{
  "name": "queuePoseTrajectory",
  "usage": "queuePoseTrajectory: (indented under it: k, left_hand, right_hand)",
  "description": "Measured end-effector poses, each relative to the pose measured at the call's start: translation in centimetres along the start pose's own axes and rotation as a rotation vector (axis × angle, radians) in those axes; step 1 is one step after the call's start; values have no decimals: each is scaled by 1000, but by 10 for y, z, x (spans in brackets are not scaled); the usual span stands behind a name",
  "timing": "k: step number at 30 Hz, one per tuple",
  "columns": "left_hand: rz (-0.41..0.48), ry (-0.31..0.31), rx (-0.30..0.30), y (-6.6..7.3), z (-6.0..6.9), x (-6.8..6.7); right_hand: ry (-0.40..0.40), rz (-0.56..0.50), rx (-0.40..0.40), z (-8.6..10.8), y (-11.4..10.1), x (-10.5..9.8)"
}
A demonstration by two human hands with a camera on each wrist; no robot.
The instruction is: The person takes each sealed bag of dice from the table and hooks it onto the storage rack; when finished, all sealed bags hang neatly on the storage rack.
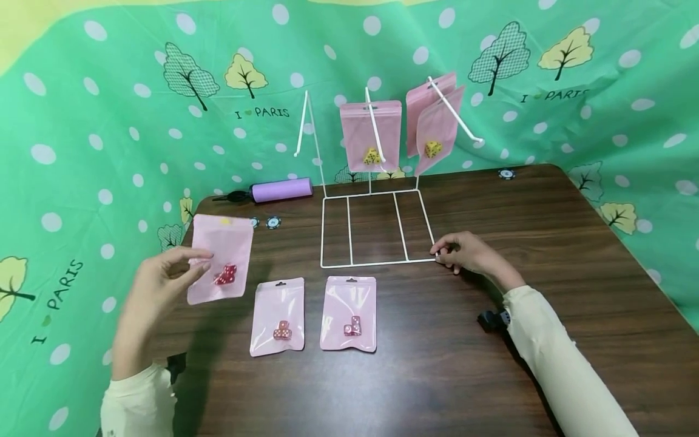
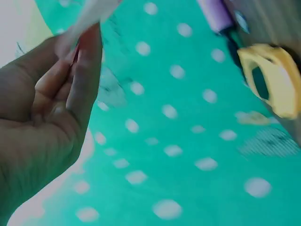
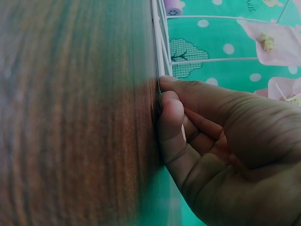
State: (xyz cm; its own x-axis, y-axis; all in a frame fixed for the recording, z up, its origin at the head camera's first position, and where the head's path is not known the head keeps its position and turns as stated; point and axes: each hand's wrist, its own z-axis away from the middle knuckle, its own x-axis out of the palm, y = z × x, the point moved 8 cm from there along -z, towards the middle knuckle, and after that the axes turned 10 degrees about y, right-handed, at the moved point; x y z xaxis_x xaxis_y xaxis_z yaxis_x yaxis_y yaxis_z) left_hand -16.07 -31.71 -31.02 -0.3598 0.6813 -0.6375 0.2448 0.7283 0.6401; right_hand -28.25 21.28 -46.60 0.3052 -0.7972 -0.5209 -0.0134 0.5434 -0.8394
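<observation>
Carefully, a person's left hand (image 1: pixel 157 286) pinches a pink bag (image 1: pixel 241 249) by its left edge, between thumb and fingers, just left of the rack (image 1: pixel 377 263). The bag is upright and looks raised over the table (image 1: pixel 415 376); red dice (image 1: pixel 226 275) sit low inside. The right hand (image 1: pixel 466 252) pinches the wire at the rack's near right corner, seemingly to steady it.

For good handling, a light but firm pinch at the edge, away from the dice, should leave the bag's top free and stop the dice tipping it. The other hand would do best to press the corner flat without tugging, since the hanging bags could swing.

Two more bags lie flat side by side in front of the rack: a left bag (image 1: pixel 264 312) and a right bag (image 1: pixel 335 309), each holding reddish dice. On the middle hook (image 1: pixel 375 130) hangs one bag with yellow dice (image 1: pixel 372 156). Two share the right hook (image 1: pixel 453 110); the front one holds yellow dice, the rear one's contents are hidden.
</observation>
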Motion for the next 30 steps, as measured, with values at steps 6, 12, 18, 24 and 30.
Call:
queuePoseTrajectory:
  k: [6, 12, 18, 24, 30]
  left_hand:
    - [77, 139, 169, 60, -15, 8]
    - [280, 150, 283, 107, -26, 21]
    - [415, 133, 324, 130, -35, 41]
    - [487, 143, 291, 127, -48, 63]
    - [475, 205, 256, 116, -56, 75]
  right_hand:
    - [7, -11, 8, 1, 2, 1]
    - [17, 1, 15, 3, 2, 0]
    - [20, -1, 12, 3, 4, 0]
    - [28, 7, -1, 1, 3, 0]
    - [29, -6, -1, 0, 1, -1]
